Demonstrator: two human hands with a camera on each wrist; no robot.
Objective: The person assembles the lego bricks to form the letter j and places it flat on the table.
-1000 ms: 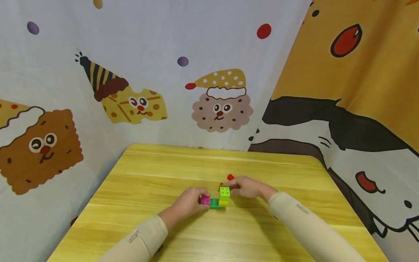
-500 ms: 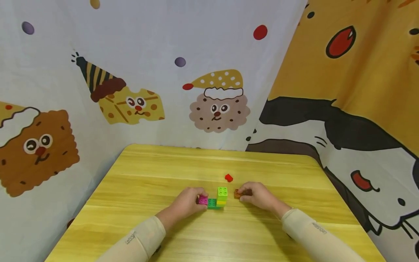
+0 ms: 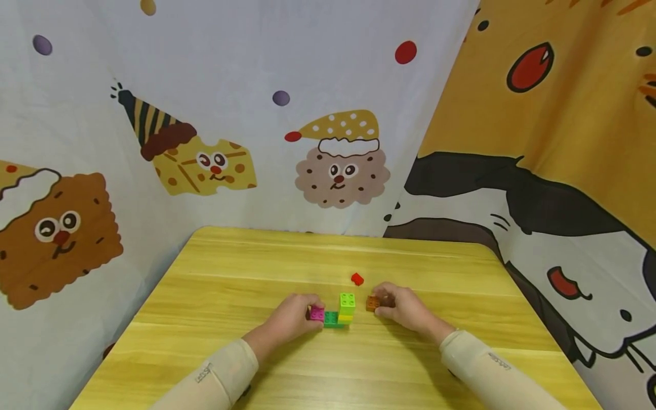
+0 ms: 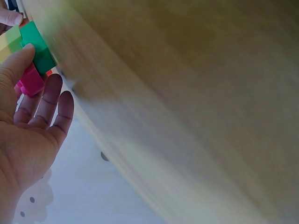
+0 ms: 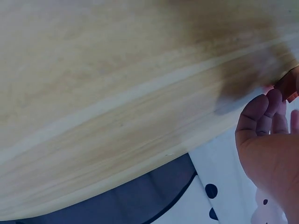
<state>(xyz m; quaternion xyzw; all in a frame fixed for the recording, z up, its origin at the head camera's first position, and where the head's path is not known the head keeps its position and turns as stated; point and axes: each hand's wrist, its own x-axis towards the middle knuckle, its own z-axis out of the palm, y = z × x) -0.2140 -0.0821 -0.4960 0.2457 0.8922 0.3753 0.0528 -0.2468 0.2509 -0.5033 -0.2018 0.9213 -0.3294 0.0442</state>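
My left hand (image 3: 291, 320) pinches a magenta toy building brick (image 3: 317, 314) between thumb and fingers. That brick sits on the left end of a green brick (image 3: 331, 319), whose right end carries a yellow brick (image 3: 345, 319) with a lime brick (image 3: 347, 303) on top. To the right of this build, my right hand (image 3: 405, 304) holds a brown brick (image 3: 372, 303) by its right side, thumb at the near edge. In the left wrist view the thumb lies against the green and magenta bricks (image 4: 32, 80). Only a corner of the brown brick (image 5: 288, 85) shows in the right wrist view.
A small red brick (image 3: 357, 279) lies on the wooden table (image 3: 246, 256) behind the build, beyond both hands. A printed cloth (image 3: 277, 210) hangs along the table's far edge, and a second patterned cloth (image 3: 461, 205) hangs at the right.
My right hand has moved right with the brown brick, away from behind the lime brick, and the red brick has come into full view. My left hand keeps its hold on the magenta brick.
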